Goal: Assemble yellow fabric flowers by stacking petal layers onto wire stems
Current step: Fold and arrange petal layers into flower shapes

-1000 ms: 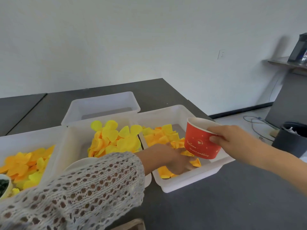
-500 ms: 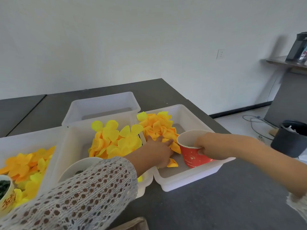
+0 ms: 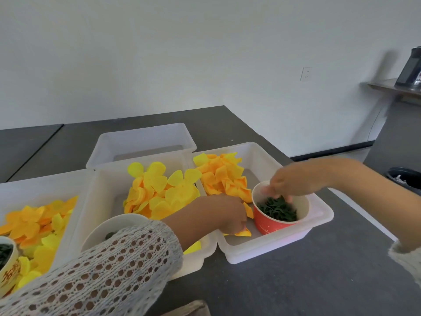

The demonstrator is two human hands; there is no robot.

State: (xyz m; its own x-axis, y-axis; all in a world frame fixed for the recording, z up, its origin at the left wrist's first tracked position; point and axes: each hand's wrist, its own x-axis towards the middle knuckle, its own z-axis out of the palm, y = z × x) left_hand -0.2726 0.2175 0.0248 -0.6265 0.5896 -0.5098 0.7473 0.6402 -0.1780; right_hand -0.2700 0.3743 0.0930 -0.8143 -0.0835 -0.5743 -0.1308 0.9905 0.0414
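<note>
Three white trays hold fabric petals. The right tray holds orange petals heaped at its back, with a red paper cup of green pieces standing in its front part. My left hand lies knuckles up on the tray floor left of the cup, against loose orange petals; its fingertips are hidden. My right hand, blurred, hovers over the cup with fingers pointing down toward the green pieces. The middle tray holds yellow petals.
An empty white tray stands behind the middle one. The left tray holds mixed yellow and orange petals and a cup of green pieces. A white bowl sits under my left sleeve. A dark bin stands on the floor.
The red cup came down from the air into the front of the right tray. My right hand let go of it and rose over its mouth. My left hand pushed petals toward the back.
</note>
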